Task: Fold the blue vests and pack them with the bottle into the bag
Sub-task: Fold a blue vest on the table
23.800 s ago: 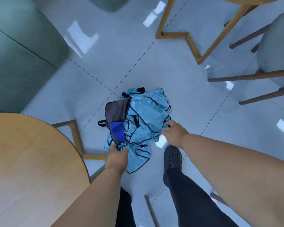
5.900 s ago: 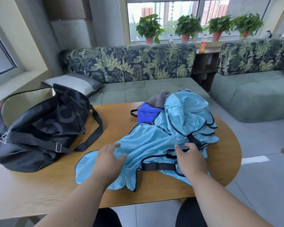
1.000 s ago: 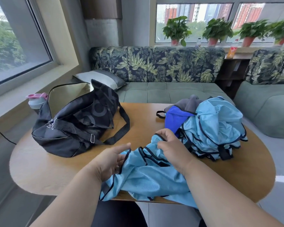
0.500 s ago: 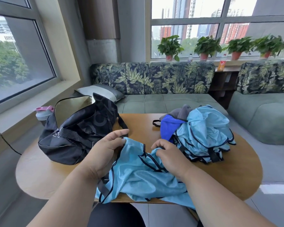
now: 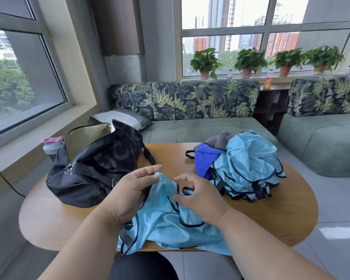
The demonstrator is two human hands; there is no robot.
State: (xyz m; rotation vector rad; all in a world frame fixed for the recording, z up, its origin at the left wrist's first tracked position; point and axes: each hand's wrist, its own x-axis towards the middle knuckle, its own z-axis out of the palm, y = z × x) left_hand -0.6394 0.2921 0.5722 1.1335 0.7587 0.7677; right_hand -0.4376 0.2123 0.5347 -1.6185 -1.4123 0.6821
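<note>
At inspection nothing was packed: both hands' fingers (image 5: 148, 174) apparently pinched one unfolded vest (image 5: 170, 223) at the worktop's (image 5: 271, 219) near edge, remaining vests (image 5: 249, 164) heaped right, bag (image 5: 93, 168) left, bottle (image 5: 52, 146) behind it.

We see our left hand (image 5: 129, 196) and right hand (image 5: 200, 196) holding one light blue vest (image 5: 170, 227) at the near edge of the wooden table (image 5: 281, 215), its lower part hanging over that edge. The open black bag (image 5: 93, 168) sits toward the table's left edge, a pink-lidded bottle (image 5: 52, 146) just behind it. The heap of blue vests (image 5: 249, 164) lies toward the far right edge.
</note>
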